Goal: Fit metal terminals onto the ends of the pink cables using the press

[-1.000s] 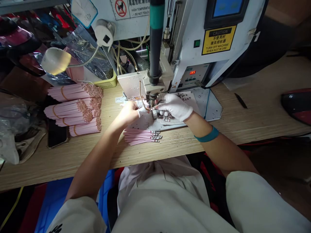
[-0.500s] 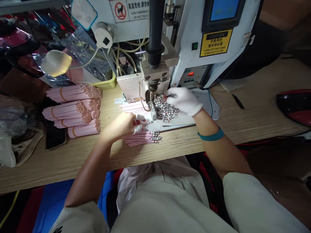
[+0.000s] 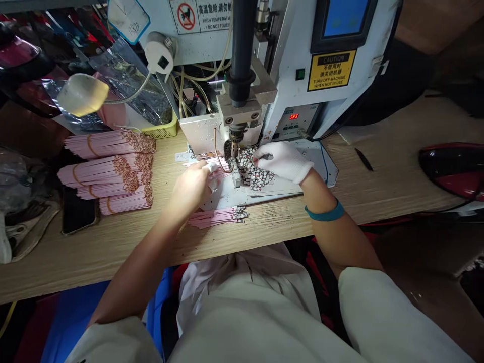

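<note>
Below the dark metal tip (image 3: 235, 147) of the big machine (image 3: 291, 55), a small grey block (image 3: 236, 177) sits on a pale plate (image 3: 227, 195). The left hand (image 3: 192, 185) is bent over some pink strips (image 3: 224, 164), just left of the block. White covers are on some of its fingers, and they curl in, but it is not possible to tell if they pinch a strip. The right hand (image 3: 285, 162) wears a white glove. Its fingertips bunch close together at a pile of tiny parts (image 3: 259, 174), just right of the block. The parts are too small to show whether one is in its grip.

To do this well, it seems best to take just one strip and one tiny part at a time, with a soft pinch so nothing bends. Both hands should keep out from right under the tip, because the sign (image 3: 200, 16) says high temperature and do not touch. Slow, steady fingers would likely help.

More strips, with tiny parts on their ends, make a neat row (image 3: 217, 217) on the table (image 3: 207, 244), near the left wrist. It would be good not to bump them. Tied pink bundles (image 3: 109, 169) lie farther left.
</note>
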The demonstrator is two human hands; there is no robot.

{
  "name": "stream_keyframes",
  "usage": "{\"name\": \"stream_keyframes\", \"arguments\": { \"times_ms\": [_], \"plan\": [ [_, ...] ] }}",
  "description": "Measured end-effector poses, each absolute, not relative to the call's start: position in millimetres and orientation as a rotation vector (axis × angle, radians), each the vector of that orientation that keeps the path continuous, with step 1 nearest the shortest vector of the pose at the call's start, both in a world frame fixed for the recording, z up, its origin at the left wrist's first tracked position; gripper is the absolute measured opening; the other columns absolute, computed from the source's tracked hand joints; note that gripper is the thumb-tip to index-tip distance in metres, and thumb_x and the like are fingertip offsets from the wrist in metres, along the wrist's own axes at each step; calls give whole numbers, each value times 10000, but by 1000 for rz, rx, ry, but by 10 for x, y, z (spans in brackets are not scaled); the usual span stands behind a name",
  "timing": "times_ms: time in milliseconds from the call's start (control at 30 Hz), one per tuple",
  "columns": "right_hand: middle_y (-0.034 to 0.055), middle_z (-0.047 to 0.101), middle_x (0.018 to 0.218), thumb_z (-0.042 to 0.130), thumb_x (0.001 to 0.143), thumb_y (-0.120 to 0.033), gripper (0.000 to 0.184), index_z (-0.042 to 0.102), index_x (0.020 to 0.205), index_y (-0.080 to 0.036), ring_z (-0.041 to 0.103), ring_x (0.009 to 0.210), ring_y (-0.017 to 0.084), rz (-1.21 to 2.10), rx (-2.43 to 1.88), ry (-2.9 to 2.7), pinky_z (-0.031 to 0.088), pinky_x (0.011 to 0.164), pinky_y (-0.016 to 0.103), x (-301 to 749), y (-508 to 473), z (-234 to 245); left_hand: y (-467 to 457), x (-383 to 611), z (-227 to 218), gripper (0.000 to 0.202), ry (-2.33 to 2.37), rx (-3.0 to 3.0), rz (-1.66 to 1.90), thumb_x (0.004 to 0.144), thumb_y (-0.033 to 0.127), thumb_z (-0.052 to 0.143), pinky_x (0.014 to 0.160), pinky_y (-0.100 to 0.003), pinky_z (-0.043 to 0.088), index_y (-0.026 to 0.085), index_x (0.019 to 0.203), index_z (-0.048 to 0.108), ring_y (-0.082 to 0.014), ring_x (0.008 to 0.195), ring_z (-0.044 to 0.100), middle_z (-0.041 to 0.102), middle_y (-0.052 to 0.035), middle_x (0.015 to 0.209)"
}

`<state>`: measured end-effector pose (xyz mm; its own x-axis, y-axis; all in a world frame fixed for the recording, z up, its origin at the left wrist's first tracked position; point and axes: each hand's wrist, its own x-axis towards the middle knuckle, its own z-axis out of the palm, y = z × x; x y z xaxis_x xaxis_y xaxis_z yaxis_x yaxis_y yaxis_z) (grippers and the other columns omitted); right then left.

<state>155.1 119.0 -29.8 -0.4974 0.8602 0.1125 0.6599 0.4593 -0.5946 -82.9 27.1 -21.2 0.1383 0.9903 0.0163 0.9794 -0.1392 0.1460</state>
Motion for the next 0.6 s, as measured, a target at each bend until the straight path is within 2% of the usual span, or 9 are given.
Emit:
{"name": "stream_keyframes", "arguments": {
  "times_ms": [67,133,333,467,600],
  "plan": [
    [25,742,886,658,771,-206,111,766,798,-218,660,878,238,840,-1207,-2349,487,790,372,1563,1170,-280,309,-815,-260,244,1913,2307,168,844,203,483,688,-301,435,124,906,706,-248,841,618,681,-138,938],
    [23,742,903,667,774,-209,107,767,811,-216,657,895,237,857,-1162,-2407,479,806,368,1544,1160,-298,339,-807,-313,244,1857,2312,194,833,177,476,684,-304,436,119,886,707,-245,807,617,679,-144,898],
    [46,723,880,643,796,-231,144,775,830,-183,637,842,236,559,-1279,-2467,436,726,354,1522,1180,-342,409,-809,-404,188,1840,2284,348,810,202,519,677,-299,440,129,800,691,-242,762,622,684,-144,852],
    [11,720,861,690,772,-203,89,771,807,-193,632,820,187,759,-1069,-2535,426,734,308,1578,1126,-250,405,-802,-319,191,1796,2204,382,781,146,506,698,-291,444,138,801,696,-229,748,621,698,-117,817],
    [4,702,779,713,740,-167,55,756,756,-197,614,774,173,884,-976,-2650,403,678,285,1562,1076,-231,381,-813,-222,177,1700,2108,472,810,190,524,682,-269,432,134,818,692,-199,728,607,704,-85,807]
  ]
}}
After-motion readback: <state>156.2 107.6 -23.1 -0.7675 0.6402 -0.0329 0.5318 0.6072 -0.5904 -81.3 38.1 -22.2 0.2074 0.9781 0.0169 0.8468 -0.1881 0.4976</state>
